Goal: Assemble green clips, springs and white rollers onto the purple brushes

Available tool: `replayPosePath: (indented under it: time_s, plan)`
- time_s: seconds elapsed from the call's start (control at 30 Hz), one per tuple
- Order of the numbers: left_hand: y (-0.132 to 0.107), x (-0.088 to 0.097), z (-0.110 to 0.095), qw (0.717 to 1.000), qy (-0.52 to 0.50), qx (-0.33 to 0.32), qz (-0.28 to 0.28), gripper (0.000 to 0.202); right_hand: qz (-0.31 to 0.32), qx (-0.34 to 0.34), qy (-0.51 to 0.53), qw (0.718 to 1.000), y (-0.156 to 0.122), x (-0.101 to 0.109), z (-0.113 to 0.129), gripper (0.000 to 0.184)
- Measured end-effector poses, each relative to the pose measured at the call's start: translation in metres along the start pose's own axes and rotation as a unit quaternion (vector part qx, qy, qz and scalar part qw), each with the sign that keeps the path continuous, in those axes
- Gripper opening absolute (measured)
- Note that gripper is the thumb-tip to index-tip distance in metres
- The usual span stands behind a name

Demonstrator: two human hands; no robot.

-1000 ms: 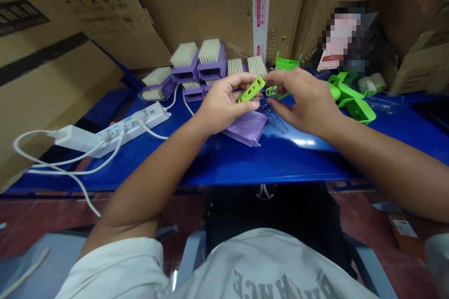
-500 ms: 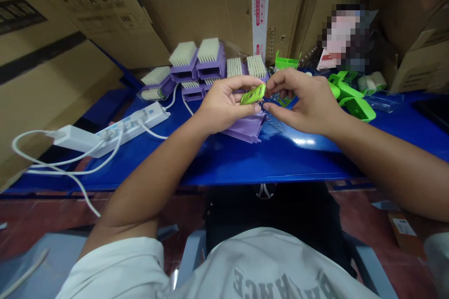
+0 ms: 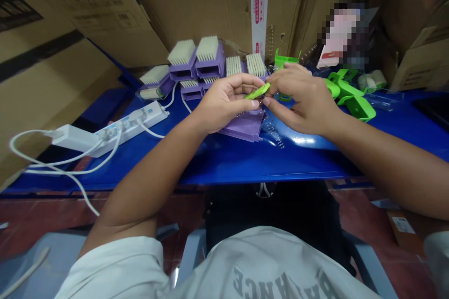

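My left hand (image 3: 222, 103) is closed on a small bright-green plastic piece (image 3: 258, 91), held between thumb and curled fingers, its narrow edge now facing me. My right hand (image 3: 303, 96) has bent fingers at the right end of that piece, thumb below. What the right fingertips grip is too small to make out; a bit of thin metal wire shows near the thumb. Under the hands lies a flat purple plastic part (image 3: 243, 126). A loose metal wire coil (image 3: 275, 134) rests on the blue table (image 3: 224, 163) just right of it.
Behind my hands stand several purple holders with white bristle brushes (image 3: 209, 49). Green plastic parts (image 3: 356, 98) lie to the right. A white power strip (image 3: 129, 126) with cables is on the left. Cardboard boxes (image 3: 217, 14) line the table's back.
The green piece has tilted, so its slotted face shows less. The right hand has rolled over it, fingers reaching farther across. The wire coil below shows more plainly.
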State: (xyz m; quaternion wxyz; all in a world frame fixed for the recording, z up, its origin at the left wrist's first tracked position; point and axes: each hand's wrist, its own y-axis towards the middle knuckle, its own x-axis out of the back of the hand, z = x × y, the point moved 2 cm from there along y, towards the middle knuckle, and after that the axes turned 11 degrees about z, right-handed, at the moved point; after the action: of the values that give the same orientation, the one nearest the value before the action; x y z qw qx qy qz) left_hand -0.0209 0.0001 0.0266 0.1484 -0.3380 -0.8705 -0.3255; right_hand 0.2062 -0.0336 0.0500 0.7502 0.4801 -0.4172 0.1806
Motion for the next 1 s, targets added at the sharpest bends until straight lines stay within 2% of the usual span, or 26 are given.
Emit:
replayPosePath:
  time_s: [0.27,0.5,0.63,0.8,0.9,1.0]
  plan:
    - [0.000,0.005,0.001,0.997,-0.051,0.049,0.033,0.043,0.033,-0.046,0.062,0.996,0.000,-0.002,-0.002,0.026]
    - [-0.001,0.007,0.002,0.999,-0.038,0.024,0.024,0.053,0.028,-0.062,0.118,0.991,0.002,-0.001,-0.001,0.034]
    - [0.000,0.007,-0.001,0.997,-0.058,0.011,0.046,0.053,0.029,-0.054,0.123,0.991,0.002,-0.003,-0.001,0.029]
    - [0.001,0.006,-0.002,0.997,-0.043,-0.003,0.068,0.069,0.027,-0.061,0.110,0.992,0.002,-0.002,-0.001,0.027]
    - [0.000,0.005,-0.004,0.998,-0.010,-0.010,0.060,0.061,0.017,-0.076,0.126,0.989,0.002,-0.002,0.000,0.028]
    - [-0.001,0.003,-0.010,0.998,0.014,-0.022,0.057,0.055,0.015,-0.094,0.188,0.978,0.003,-0.003,-0.002,0.032]
